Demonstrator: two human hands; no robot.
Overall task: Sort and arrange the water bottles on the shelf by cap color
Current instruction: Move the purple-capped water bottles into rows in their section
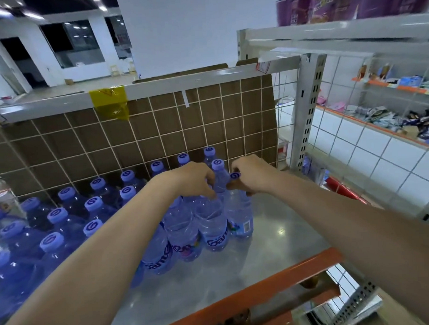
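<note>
Left hand (pixel 196 180): fingers curled over a bottle top, cap hidden.
Right hand (pixel 251 177): end bottle (pixel 239 210) pinched at the neck.
Bottle: upright, right end of front row on the shelf (pixel 272 238); right hand nearer.

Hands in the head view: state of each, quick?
Left hand: fingers curled on the neck of a clear plastic water bottle with blue label.
Right hand: pinching the cap end of the rightmost clear plastic bottle.

Clear glossy plastic is noted for the bottles (pixel 212 225); matt plastic for their caps (pixel 93 204). Behind them, a smooth reflective metal shelf (pixel 272 235) and matt brown cardboard (pixel 159 130) are recorded.
</note>
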